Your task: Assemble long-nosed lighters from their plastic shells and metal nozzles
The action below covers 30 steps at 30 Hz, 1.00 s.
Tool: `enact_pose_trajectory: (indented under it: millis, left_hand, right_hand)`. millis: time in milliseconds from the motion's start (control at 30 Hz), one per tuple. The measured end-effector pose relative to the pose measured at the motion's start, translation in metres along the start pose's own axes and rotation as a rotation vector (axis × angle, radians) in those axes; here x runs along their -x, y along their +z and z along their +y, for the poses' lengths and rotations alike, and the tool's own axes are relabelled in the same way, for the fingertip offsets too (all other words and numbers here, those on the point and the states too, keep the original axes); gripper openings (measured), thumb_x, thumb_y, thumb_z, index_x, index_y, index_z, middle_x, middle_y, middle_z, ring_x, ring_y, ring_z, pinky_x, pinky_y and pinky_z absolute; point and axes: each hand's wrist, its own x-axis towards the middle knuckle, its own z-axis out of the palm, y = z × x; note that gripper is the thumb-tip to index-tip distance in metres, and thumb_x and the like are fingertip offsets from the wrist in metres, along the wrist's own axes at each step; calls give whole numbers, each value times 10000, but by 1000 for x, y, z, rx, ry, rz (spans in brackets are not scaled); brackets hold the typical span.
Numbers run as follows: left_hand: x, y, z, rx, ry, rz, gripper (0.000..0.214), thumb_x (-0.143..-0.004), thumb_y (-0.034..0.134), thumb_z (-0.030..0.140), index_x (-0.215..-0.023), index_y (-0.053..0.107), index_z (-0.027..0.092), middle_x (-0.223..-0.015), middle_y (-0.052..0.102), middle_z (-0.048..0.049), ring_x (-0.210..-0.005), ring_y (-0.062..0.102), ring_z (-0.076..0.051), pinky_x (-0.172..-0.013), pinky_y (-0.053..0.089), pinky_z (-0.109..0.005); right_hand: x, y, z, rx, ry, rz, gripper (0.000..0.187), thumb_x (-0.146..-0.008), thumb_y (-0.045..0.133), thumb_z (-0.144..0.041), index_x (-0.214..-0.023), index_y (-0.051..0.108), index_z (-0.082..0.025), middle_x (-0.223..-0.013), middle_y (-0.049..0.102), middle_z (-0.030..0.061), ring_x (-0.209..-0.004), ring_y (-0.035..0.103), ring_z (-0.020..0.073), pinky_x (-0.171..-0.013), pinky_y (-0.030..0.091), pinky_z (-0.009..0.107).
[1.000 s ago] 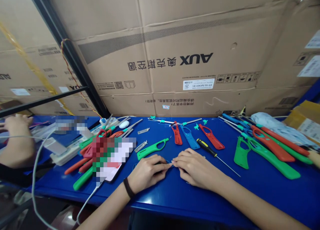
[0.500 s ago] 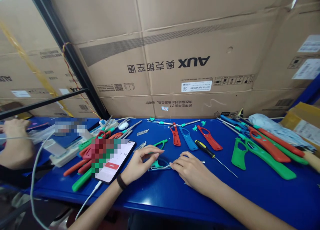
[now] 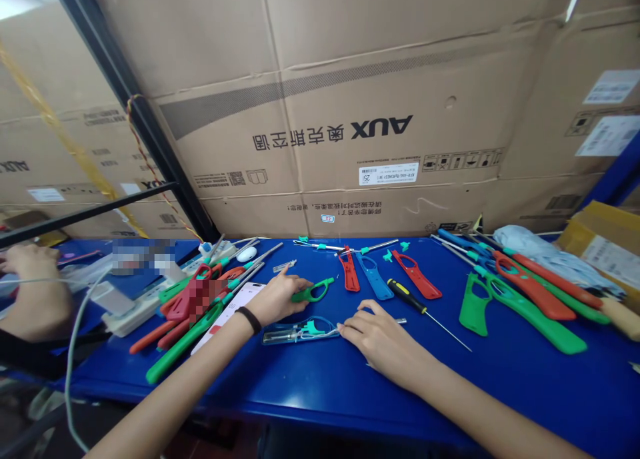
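My left hand (image 3: 283,296) has its fingers closed over the handle end of a green lighter shell half (image 3: 320,290); the finger loop shows past the fingertips. Below it lies an opened blue lighter (image 3: 287,336), with a clear fuel tank, a teal trigger and thin wires in its shell. My right hand (image 3: 373,332) grips the front end of this lighter against the table, and its metal tube end (image 3: 401,321) pokes out to the right. Beyond my hands lie a red shell half (image 3: 349,272), a blue one (image 3: 376,277) and another red one (image 3: 417,277).
A yellow-black screwdriver (image 3: 407,296) lies right of centre. Lighters and shell halves are heaped at right (image 3: 540,319) and left (image 3: 185,342), beside a phone (image 3: 225,319) and a power strip (image 3: 133,312). Another person's hand (image 3: 37,272) is at far left. A cardboard wall (image 3: 320,146) stands behind.
My left hand has left the blue lighter, moving up and left onto the green shell half, and the lighter's clear tank now shows. My right hand stays on the lighter.
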Motion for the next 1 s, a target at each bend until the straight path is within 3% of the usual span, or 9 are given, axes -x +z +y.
enact_pose_trajectory:
  millis: [100, 200, 400, 567, 733, 1000]
  left_hand:
    - [-9, -2, -2, 9, -6, -4, 346, -644, 726, 180, -988, 685, 185, -880, 746, -32, -742, 697, -201, -1011, 389, -422]
    - [-7, -11, 1, 39, -10, 27, 318, -686, 706, 247, -997, 680, 185, -881, 746, -19, -748, 697, -183, -1040, 361, -418]
    - [39, -30, 19, 106, 90, -20, 333, -764, 670, 316, -1079, 652, 210, -1000, 726, -14, -907, 680, -183, -1045, 376, -372]
    - [70, -19, 22, 71, 124, -2, 312, -824, 628, 276, -1130, 632, 218, -1042, 705, -44, -960, 662, -195, -985, 443, -364]
    - [71, -10, 19, 127, 113, 10, 361, -847, 622, 303, -1202, 591, 248, -1076, 693, -40, -987, 649, -193, -950, 470, -342]
    - [71, -8, 18, 118, 139, 23, 386, -866, 589, 316, -1248, 565, 263, -1136, 668, -36, -1082, 612, -211, -1027, 418, -370]
  right_hand:
    - [-1, 0, 0, -6, 11, -22, 275, -871, 459, -38, -1078, 625, -113, -904, 705, 92, -848, 631, 195, -871, 393, 362]
    - [-1, -1, 1, -16, 20, -40, 283, -870, 454, -28, -1083, 619, -117, -913, 702, 87, -865, 626, 192, -872, 384, 363]
    - [-2, -5, 0, -37, 23, -63, 263, -881, 449, -28, -1065, 620, -107, -920, 696, 84, -870, 615, 192, -893, 361, 366]
    - [-2, -7, 0, -52, 19, -52, 273, -884, 442, -23, -1069, 620, -118, -898, 697, 71, -841, 602, 187, -880, 358, 361]
    - [-1, -3, 1, -50, 8, -28, 266, -884, 439, -29, -1062, 617, -116, -880, 697, 73, -822, 599, 186, -853, 365, 360]
    - [-1, 0, 2, -70, 6, -18, 251, -895, 443, -46, -1060, 614, -126, -899, 700, 72, -838, 606, 187, -865, 353, 365]
